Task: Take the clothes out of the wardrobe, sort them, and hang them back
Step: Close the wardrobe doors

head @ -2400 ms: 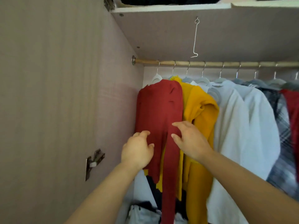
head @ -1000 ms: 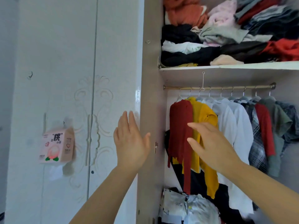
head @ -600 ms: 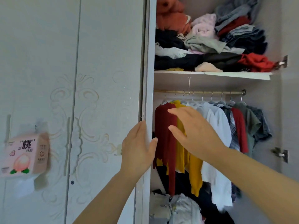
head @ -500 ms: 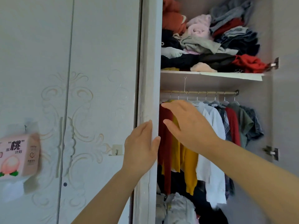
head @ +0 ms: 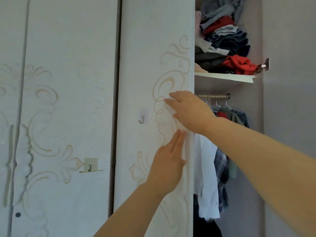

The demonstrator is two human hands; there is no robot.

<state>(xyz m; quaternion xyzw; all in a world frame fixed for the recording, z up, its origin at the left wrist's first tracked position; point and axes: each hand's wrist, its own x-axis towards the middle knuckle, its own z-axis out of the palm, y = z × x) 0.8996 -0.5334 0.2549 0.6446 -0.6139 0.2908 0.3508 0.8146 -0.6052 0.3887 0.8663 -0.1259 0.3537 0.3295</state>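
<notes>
Up close, left hand [head: 168, 166] and right hand [head: 189, 112] press flat-fingered on the pale scrolled wardrobe door [head: 150, 48].

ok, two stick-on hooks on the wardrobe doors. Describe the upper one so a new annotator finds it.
Start at the white wardrobe door beside the open compartment, the one the right hand reaches across. The hook sits just left of that hand, on a small clear square pad. The other hook is lower, on the next door to the left.
</notes>
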